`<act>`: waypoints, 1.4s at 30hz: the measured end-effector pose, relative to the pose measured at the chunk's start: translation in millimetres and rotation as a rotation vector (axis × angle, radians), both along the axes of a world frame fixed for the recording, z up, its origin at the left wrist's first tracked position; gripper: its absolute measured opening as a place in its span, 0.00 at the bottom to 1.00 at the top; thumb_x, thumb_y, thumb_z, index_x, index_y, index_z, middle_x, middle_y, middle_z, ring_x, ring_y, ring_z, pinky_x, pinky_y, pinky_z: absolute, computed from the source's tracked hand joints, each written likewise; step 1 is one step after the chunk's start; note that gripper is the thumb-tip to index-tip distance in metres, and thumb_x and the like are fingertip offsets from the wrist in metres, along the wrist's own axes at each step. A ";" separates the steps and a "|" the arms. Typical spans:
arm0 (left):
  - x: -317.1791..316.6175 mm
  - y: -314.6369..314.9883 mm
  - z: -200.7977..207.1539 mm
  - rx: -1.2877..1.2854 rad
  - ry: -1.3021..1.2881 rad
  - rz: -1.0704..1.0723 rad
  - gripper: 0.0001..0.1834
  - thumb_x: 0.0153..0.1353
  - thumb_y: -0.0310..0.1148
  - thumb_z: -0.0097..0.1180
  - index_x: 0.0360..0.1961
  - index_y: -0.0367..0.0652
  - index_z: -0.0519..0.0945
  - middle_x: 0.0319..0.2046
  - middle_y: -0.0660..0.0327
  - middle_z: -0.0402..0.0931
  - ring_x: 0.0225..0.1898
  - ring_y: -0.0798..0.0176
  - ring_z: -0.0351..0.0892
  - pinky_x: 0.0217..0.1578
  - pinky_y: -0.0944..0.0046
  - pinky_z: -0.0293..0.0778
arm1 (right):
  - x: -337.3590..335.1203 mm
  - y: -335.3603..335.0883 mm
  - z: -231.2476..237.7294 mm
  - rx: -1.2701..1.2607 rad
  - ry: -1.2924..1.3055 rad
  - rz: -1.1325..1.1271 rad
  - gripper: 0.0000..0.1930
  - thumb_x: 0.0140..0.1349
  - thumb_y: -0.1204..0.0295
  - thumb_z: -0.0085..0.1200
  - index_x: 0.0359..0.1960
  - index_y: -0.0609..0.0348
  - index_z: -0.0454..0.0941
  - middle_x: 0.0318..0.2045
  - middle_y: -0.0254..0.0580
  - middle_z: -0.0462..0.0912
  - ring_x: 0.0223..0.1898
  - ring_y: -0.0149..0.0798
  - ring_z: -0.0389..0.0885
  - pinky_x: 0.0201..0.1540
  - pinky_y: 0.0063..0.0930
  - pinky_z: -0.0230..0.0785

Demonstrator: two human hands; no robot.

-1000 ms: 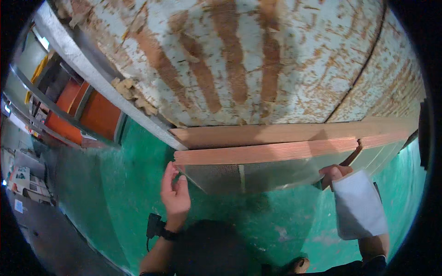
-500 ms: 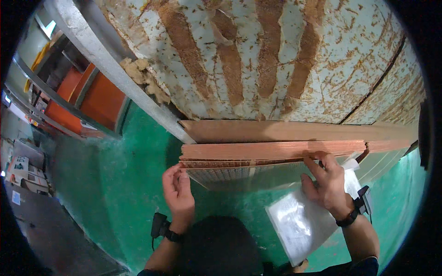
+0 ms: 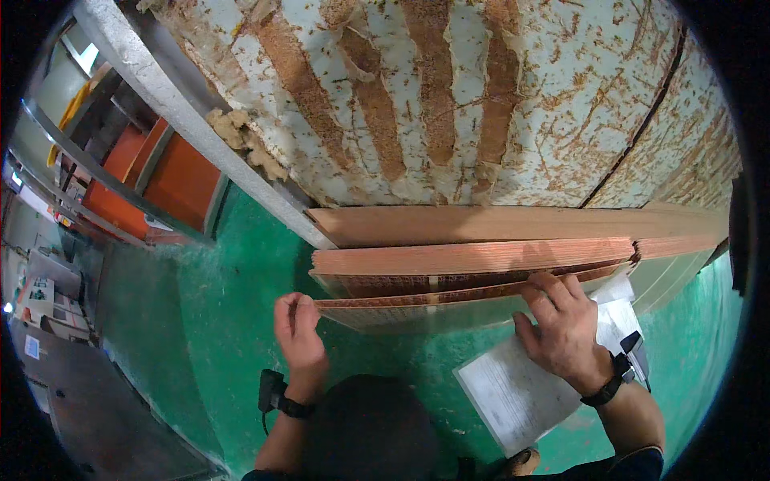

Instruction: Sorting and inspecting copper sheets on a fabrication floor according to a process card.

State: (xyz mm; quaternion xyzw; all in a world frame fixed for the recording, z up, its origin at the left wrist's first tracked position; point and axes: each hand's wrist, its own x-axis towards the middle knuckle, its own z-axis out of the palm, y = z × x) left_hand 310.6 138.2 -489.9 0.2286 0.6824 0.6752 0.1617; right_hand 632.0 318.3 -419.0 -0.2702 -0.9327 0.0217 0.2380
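Observation:
A stack of thin panels with copper-coloured edges (image 3: 473,255) stands on edge against the brown board. Tilted toward me at the front is a thin bunch of green panels (image 3: 449,313), with a dark gap behind it. My left hand (image 3: 301,345) is closed at the bunch's left top corner, fingertips and thumb together on its edge. Over the top edge near the right end, my right hand (image 3: 560,329) curls its fingers behind the bunch, thumb in front. A clear plastic sleeve with white paper (image 3: 521,393) hangs below my right hand, against the panels' right part.
A large worn board with torn brown strips (image 3: 433,96) rises behind the brown board (image 3: 481,224). A metal post (image 3: 192,128) slants along its left side. Orange racking (image 3: 180,176) stands at the left, a dark grey surface (image 3: 96,401) at lower left. The floor (image 3: 168,321) is green.
The front panels have tipped toward me, away from the stack, and the gap behind them has widened. My left hand has shifted slightly left with their corner; my right hand has moved slightly left.

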 end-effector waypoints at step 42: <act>1.0 -2.6 3.7 -0.019 0.042 -0.018 0.14 0.77 0.29 0.48 0.57 0.35 0.79 0.52 0.58 0.80 0.52 0.65 0.78 0.54 0.62 0.77 | -13.7 -5.2 4.2 0.053 -0.077 -0.030 0.24 0.54 0.64 0.68 0.51 0.63 0.83 0.34 0.43 0.79 0.38 0.47 0.79 0.33 0.41 0.77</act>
